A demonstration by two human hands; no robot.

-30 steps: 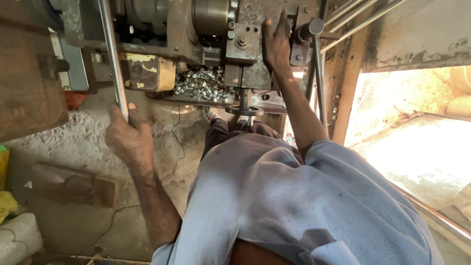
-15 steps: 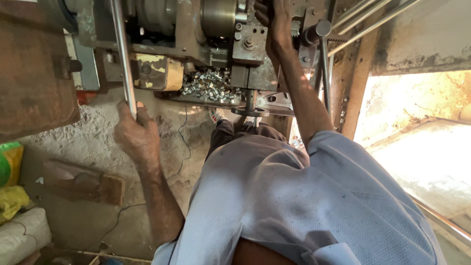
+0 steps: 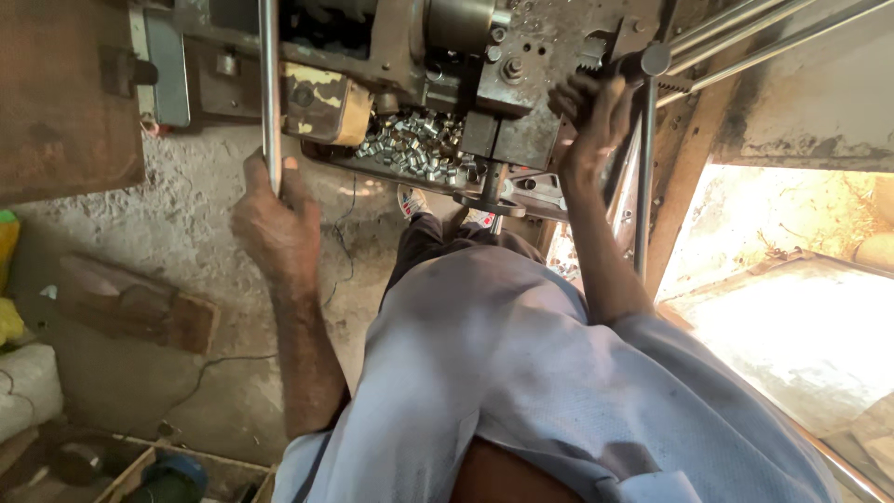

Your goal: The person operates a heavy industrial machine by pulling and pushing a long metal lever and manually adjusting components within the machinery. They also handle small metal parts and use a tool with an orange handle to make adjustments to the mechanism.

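nearest to the camera is the person's light blue shirt (image 3: 521, 391), which fills the lower middle of the view, with dark trousers (image 3: 424, 247) beyond it and one shoe (image 3: 412, 200) on the rough concrete floor (image 3: 168, 233). at the lower left, on the floor, lie a white sack (image 3: 28, 396), a wooden crate edge (image 3: 130, 470) and a reddish brick (image 3: 140, 307); a thin dark cable (image 3: 200, 382) runs across the floor near the left forearm.

the left hand (image 3: 275, 228) is clenched around the lower end of a long steel bar (image 3: 270, 93), which rises straight up to the top edge of the view, in front of the left part of the machine. the thumb lies on the right side of the bar.

farther, the right hand (image 3: 587, 116) is closed on a dark lever handle (image 3: 629, 65) at the right part of the old lathe-like machine (image 3: 521, 84), just beside a round knob (image 3: 655, 61) from which a thin rod (image 3: 644, 177) hangs down. between the two hands, at the front edge of the machine, a tray (image 3: 346, 160) holds a heap of small shiny metal pieces (image 3: 414, 144). a worn yellow block (image 3: 321, 102) sits just left of the heap. at the far left stands a rusty metal panel (image 3: 60, 102).
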